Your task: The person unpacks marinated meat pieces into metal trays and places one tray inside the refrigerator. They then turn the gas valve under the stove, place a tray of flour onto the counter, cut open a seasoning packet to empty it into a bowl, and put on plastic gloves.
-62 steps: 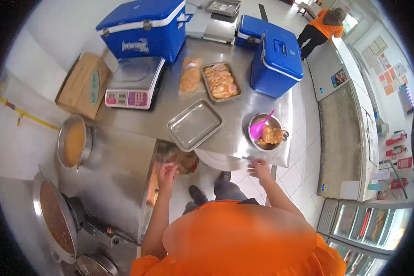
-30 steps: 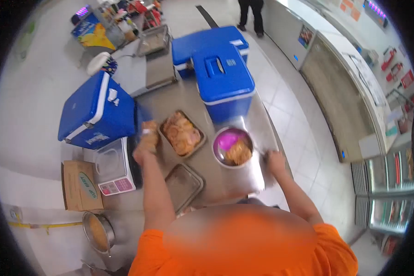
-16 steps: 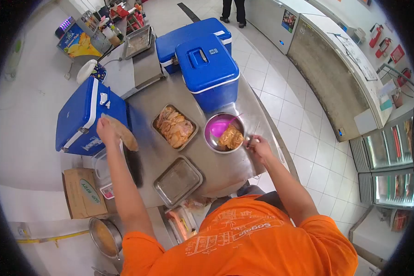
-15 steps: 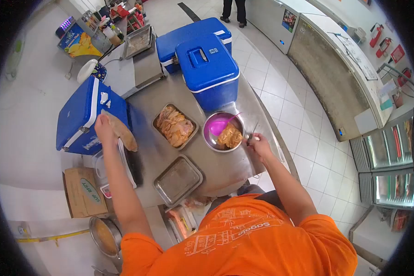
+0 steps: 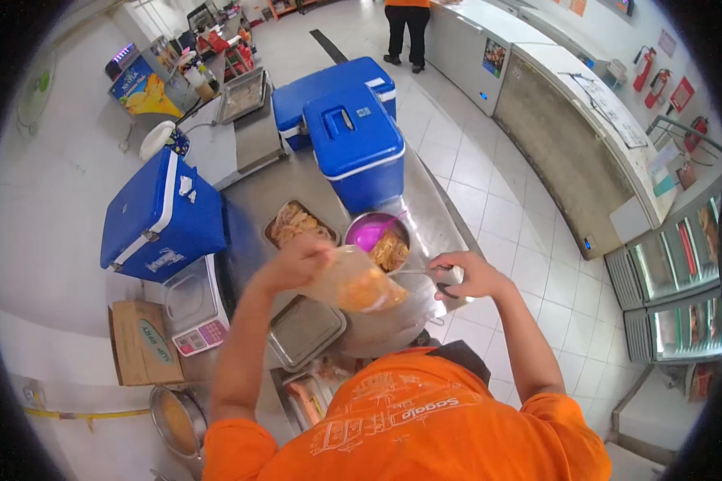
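Observation:
My left hand [image 5: 297,263] grips the top of a clear plastic bag [image 5: 357,282] with orange-brown contents, tilted over the steel table. In my right hand [image 5: 480,276] is a pair of scissors [image 5: 448,290], its dark handle loops around my fingers and its blades pointing left toward the bag. Just beyond the bag stands a round steel bowl [image 5: 348,238] holding a pink plastic scoop [image 5: 367,236] and a lump of marinated meat [image 5: 391,251]. A steel tray of marinated meat pieces [image 5: 295,221] lies behind my left hand. Another steel tray [image 5: 306,335] sits nearer me, partly covered by my arm and the bag.
Blue coolers [image 5: 353,132] stand at the table's far end, with another blue cooler [image 5: 164,212] at the left. Left of my arm are a pink scale [image 5: 200,337] and a cardboard box [image 5: 143,343]. A person [image 5: 407,32] stands by the chest freezers [image 5: 465,48].
My left hand has brought the bag rightward from beside the left cooler to in front of the bowl. My right hand has drawn the scissors back from the bowl's edge.

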Tool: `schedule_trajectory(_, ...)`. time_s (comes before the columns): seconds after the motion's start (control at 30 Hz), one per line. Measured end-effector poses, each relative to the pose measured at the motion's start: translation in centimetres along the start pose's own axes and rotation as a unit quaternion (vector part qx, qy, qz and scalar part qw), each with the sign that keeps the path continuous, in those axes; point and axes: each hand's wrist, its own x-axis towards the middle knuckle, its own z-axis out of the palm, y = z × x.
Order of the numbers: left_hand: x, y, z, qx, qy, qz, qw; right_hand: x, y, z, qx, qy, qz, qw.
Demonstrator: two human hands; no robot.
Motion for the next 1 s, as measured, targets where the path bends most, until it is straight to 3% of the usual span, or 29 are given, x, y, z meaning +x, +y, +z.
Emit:
schedule_trajectory(0.03,1.5,-2.2,1.8,0.065,-0.032,0.098,0.993,0.0,0.1,-0.2,0.0,-0.029,-0.022,0.999)
schedule_trajectory(0.13,3.3,-1.9,6.4,0.027,-0.093,0.145,0.985,-0.3,0.7,0.3,-0.055,-0.077,-0.058,0.994)
schedule_trajectory(0.2,4.0,-2.2,8.7,-0.006,-0.116,0.123,0.986,0.0,1.0,0.8,-0.121,-0.085,-0.058,0.987)
schedule_trajectory(0.33,4.7,-1.4,8.9,-0.028,-0.123,0.118,0.985,-0.1,1.0,1.7,-0.09,-0.062,-0.062,0.992)
schedule_trajectory(0.43,4.3,0.9,8.6,0.071,-0.116,0.044,0.99,0.8,2.2,2.3,-0.07,-0.062,-0.095,0.991)
schedule_trajectory(0.53,4.3,1.5,9.6,0.234,-0.055,0.106,0.965,1.1,1.5,2.3,-0.054,-0.08,-0.084,0.992)
schedule_trajectory(0.7,5.4,-0.5,11.5,0.073,-0.064,0.243,0.965,2.5,2.7,2.8,-0.058,-0.112,-0.119,0.985)
schedule_trajectory(0.8,4.6,1.2,11.5,0.094,-0.07,0.219,0.969,3.2,1.0,2.3,-0.034,-0.155,-0.095,0.983)
schedule_trajectory(0.87,4.5,1.5,11.6,0.117,-0.077,0.216,0.966,4.3,0.9,2.1,-0.077,-0.203,-0.017,0.976)
schedule_trajectory(1.0,4.6,0.3,12.0,0.01,-0.02,0.202,0.979,5.0,0.3,2.9,-0.069,-0.155,-0.085,0.982)
